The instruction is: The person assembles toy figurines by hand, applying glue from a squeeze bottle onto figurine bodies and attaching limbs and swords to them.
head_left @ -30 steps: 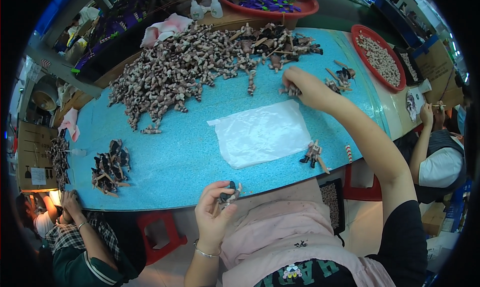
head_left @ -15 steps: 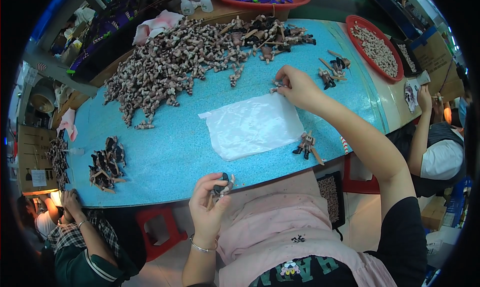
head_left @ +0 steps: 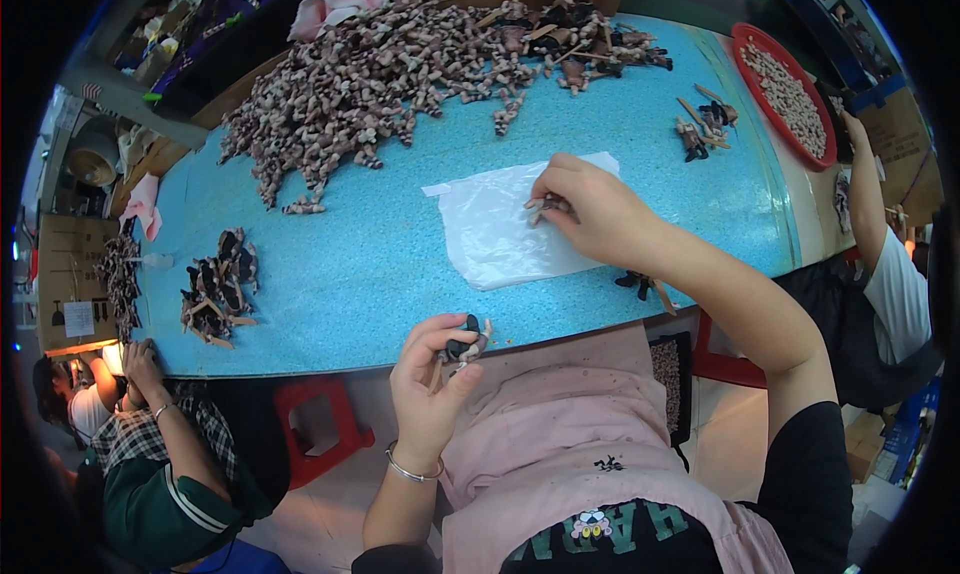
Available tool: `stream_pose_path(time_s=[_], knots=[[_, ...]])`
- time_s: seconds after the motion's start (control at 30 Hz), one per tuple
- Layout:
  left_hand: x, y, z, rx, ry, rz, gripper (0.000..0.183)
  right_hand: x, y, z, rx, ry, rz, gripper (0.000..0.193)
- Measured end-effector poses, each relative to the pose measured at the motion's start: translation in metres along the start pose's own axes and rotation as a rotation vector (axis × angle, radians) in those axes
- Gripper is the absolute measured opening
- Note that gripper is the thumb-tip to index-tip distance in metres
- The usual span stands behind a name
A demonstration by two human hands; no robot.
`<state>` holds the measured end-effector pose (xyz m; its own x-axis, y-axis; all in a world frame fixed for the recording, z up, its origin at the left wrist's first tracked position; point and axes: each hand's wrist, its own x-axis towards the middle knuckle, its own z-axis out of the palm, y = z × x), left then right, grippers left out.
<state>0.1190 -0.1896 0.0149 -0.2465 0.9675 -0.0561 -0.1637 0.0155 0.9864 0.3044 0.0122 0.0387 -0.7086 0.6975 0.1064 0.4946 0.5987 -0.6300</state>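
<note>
L hand (head_left: 432, 372): raised at table's near edge, fingers curled, grasping a small dark part (head_left: 462, 340) w/ a pale piece against it, pinched between thumb and fingertips. Metal bangle (head_left: 410, 468) on wrist.

R hand (head_left: 590, 209): extended fwd over the clear plastic bag (head_left: 500, 232), fingers closed on a small brownish piece (head_left: 548, 206) held at fingertips, just above bag surface; contact w/ bag cannot be confirmed.

Ref. to R hand: small cluster of dark parts (head_left: 640, 284) just behind wrist, near table edge; few sticks/parts (head_left: 700, 124) fwd-right; red tray (head_left: 742, 49) of pale pieces further right; large heap of brown pieces (head_left: 390, 74) fwd-left, well apart.

Ref. to L hand: smaller dark pile (head_left: 215, 289) to its left on blue tabletop (head_left: 350, 264). Pink cloth (head_left: 570, 424) just below, on lap.

Other persons seated at left and right edges.
</note>
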Motion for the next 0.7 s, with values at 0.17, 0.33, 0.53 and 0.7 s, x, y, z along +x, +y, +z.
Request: stream_pose_path(time_s=[0.17,0.33,0.53,0.7], knots=[[0.0,-0.001,-0.005,0.034,-0.023,-0.003,0.036,0.006,-0.006,-0.002,-0.012,-0.037,0.019,0.012],[-0.005,0.004,-0.008,0.015,0.039,-0.031,0.03,0.01,-0.001,0.001,0.047,0.012,-0.01,0.014],[0.015,0.027,-0.051,0.323,0.234,0.241,0.028,-0.025,0.01,-0.015,0.527,0.074,0.191,0.008],[0.057,0.064,-0.13,0.76,0.653,0.506,0.022,-0.051,0.007,-0.038,0.673,0.034,0.408,0.015]])
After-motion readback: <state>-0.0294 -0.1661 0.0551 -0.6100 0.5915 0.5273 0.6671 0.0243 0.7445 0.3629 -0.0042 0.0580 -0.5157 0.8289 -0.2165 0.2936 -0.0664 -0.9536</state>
